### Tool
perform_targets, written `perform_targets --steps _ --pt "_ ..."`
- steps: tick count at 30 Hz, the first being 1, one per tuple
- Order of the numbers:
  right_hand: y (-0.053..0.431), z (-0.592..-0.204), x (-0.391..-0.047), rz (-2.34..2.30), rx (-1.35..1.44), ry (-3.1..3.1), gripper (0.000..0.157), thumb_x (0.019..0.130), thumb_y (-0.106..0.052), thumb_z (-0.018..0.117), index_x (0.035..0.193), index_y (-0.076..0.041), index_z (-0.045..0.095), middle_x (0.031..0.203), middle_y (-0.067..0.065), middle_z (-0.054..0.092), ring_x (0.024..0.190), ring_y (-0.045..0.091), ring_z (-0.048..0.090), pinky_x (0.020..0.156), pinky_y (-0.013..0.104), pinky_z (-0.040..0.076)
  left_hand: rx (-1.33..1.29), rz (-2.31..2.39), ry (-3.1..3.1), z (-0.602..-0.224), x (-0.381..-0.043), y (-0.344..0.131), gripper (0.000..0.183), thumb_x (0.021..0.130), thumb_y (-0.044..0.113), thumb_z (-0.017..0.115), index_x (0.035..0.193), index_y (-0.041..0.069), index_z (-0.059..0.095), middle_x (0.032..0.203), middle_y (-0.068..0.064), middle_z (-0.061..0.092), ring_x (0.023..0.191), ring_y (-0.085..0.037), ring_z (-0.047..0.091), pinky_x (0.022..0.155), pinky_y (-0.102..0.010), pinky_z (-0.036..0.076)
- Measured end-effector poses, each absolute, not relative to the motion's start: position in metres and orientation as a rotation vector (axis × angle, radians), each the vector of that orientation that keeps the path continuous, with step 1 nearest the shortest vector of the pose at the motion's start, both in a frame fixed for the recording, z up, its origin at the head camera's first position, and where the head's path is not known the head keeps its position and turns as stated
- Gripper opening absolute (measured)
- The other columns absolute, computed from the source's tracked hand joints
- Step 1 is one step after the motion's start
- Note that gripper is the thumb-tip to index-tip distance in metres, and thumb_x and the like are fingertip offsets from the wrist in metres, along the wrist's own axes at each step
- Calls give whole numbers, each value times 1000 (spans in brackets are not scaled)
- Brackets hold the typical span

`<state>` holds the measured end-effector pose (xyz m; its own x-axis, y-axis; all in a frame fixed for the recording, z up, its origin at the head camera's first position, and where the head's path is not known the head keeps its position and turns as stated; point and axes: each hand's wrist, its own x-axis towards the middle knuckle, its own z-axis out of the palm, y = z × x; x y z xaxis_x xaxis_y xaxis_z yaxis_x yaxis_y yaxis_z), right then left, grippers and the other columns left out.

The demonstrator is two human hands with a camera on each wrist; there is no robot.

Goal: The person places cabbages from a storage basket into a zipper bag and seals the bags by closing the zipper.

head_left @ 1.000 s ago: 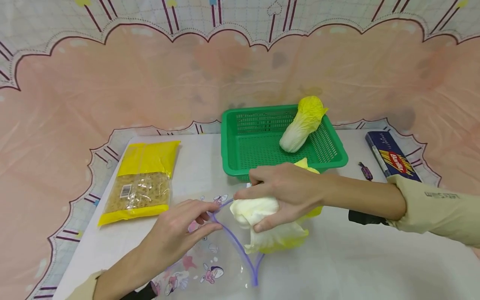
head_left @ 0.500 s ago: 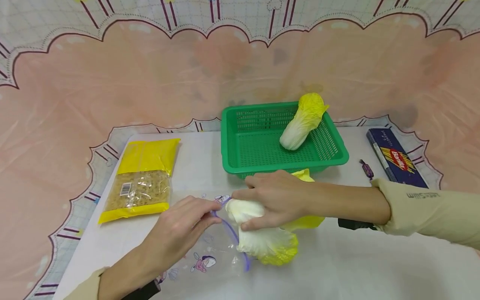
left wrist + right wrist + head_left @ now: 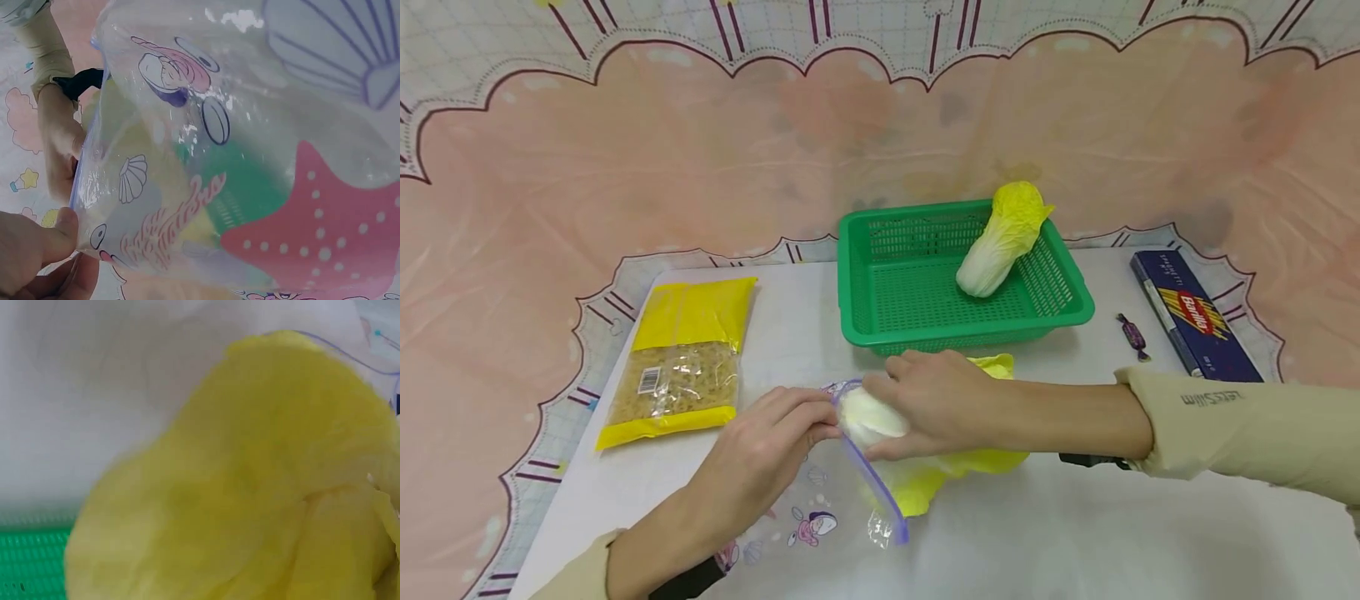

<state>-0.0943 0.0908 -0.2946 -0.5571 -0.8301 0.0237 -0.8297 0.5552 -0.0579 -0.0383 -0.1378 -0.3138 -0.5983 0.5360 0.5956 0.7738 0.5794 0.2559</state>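
Observation:
My right hand (image 3: 936,404) grips a napa cabbage (image 3: 868,421) from above, its pale base pointing left and its yellow leaves showing past the wrist. That base sits at the mouth of a clear zip bag (image 3: 820,492) printed with shells and a starfish. Thumb and fingers of my left hand (image 3: 771,450) pinch the bag's purple-edged rim. Through the clear plastic in the left wrist view, the cabbage and green colour show blurred. Yellow leaves (image 3: 237,475) fill most of the right wrist view, where the right hand is mostly hidden.
Behind the hands stands a green basket (image 3: 857,275) with another napa cabbage (image 3: 1003,242) leaning in it. A yellow bag of pasta (image 3: 677,358) lies at the left. To the right are a wrapped candy (image 3: 1132,336) and a blue spaghetti box (image 3: 1195,317).
My right hand has moved the cabbage left and slightly nearer, its base now at the bag's mouth. A loose outer leaf has shifted under the hand. The left hand keeps its pinch on the rim.

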Motion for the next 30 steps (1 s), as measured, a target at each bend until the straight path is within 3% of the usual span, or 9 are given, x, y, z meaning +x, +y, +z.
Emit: perform_targets --steps 4,8,11,14,21,27,30 --pt "86 -301 -93 -39 -1580 2711 54 86 -61 58 120 -18 59 85 -1 60 71 11 51 45 20 33 -1049 -715 -2345 -316 -40 -135 28 98 30 52 93 10 69 98 -1 70 91 -15 65 85 -22 56" --pt "77 -307 -90 -91 -1563 2673 51 89 -63 53 103 -15 60 78 -1 60 63 11 52 43 20 33 -1102 -730 -2322 -318 -42 -131 27 99 28 52 93 8 69 99 -3 70 93 -17 65 88 -25 55" --pt "71 -308 -90 -249 -1393 2637 53 87 -66 55 100 -15 61 79 -4 62 63 11 54 47 20 37 -1104 -713 -2327 -319 -43 -131 29 100 28 50 94 6 68 99 -4 69 95 -18 65 90 -26 54" --pt "71 -308 -92 -430 -1278 2595 49 85 -63 61 107 -19 61 84 -9 61 68 8 54 52 19 39 -1077 -712 -2342 -318 -42 -132 33 100 30 47 95 6 68 99 -5 69 98 -20 65 94 -26 52" --pt "70 -316 -89 -634 -1290 2464 38 88 -56 62 111 -26 63 100 -12 63 87 3 58 70 18 48 -1077 -743 -2334 -318 -41 -133 31 99 29 50 94 5 69 99 -6 70 96 -20 66 91 -26 54" --pt "57 -326 -92 -764 -1003 2338 28 88 -55 62 88 -27 63 80 -12 58 76 3 52 69 19 46 -1110 -728 -2237 -319 -42 -128 29 99 27 52 90 4 68 95 -6 70 90 -19 66 83 -26 56" --pt "54 -325 -94 -844 -863 2297 29 88 -49 66 99 -22 68 95 -10 64 88 3 56 79 19 47 -1097 -724 -2231 -318 -42 -128 31 100 27 51 90 4 68 93 -6 70 90 -19 66 85 -27 56"
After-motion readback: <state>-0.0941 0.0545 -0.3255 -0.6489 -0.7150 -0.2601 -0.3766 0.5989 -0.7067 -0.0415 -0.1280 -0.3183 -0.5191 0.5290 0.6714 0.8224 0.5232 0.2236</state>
